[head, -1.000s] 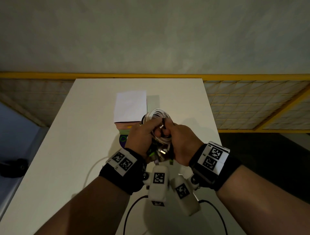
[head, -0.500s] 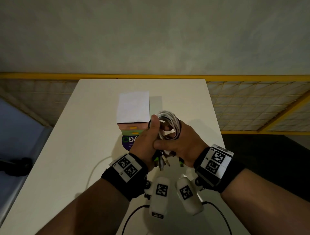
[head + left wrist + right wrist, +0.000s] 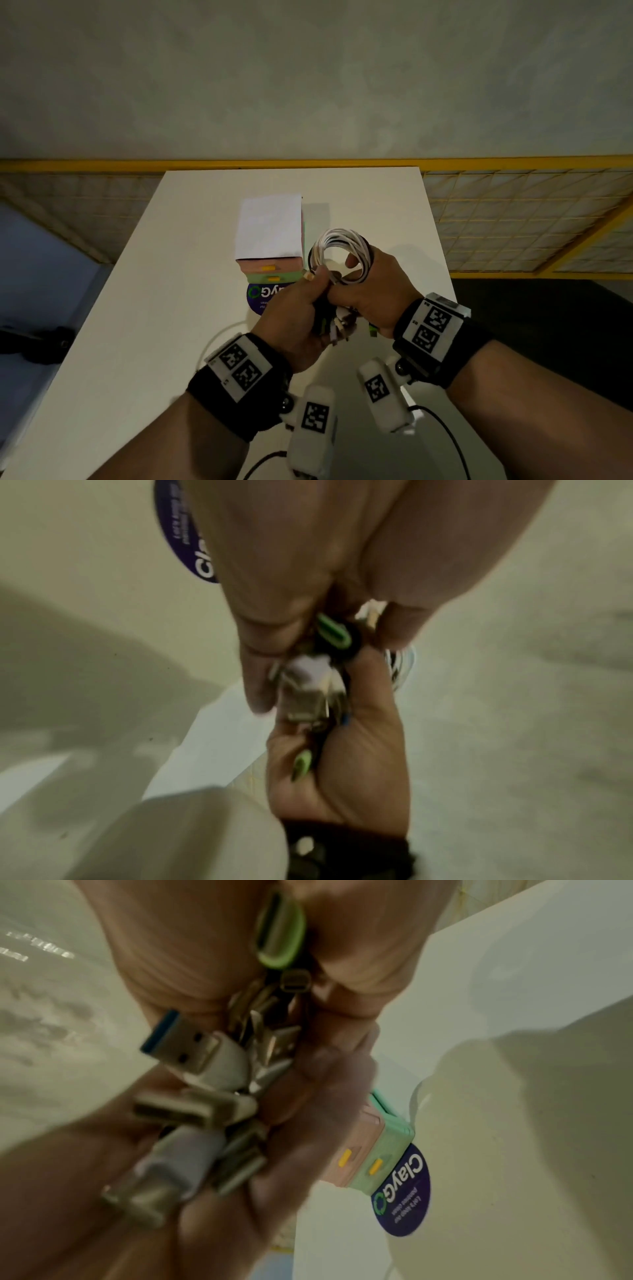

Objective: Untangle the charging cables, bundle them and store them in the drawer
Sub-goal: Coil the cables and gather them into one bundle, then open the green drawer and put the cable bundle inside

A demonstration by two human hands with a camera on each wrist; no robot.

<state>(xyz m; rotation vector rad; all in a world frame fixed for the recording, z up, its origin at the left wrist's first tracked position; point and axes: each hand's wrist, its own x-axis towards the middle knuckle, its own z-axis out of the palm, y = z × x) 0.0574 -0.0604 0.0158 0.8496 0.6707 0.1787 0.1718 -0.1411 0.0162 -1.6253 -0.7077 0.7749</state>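
A coil of white and black charging cables (image 3: 342, 245) hangs over the white table (image 3: 164, 308), gripped from both sides. My left hand (image 3: 313, 282) pinches the gathered strands low on the coil's left. My right hand (image 3: 356, 270) grips the right side, with a finger showing inside the loop. Several plugs (image 3: 342, 323) dangle between my palms; the right wrist view shows USB plugs (image 3: 192, 1047) and a green-rimmed one (image 3: 281, 928). The small drawer unit (image 3: 270, 236), with pink and green drawers, stands just left of the coil with both drawers closed.
A round purple sticker (image 3: 258, 296) lies in front of the drawer unit. A thin white cable (image 3: 214, 342) curves on the table by my left wrist. Yellow mesh fencing (image 3: 513, 219) borders the table at the back and right. The table edge drops off at left.
Both hands have carried the coil slightly right and away from me. The loop has turned to face me more fully, and the left hand's grip has shifted lower on the strands.
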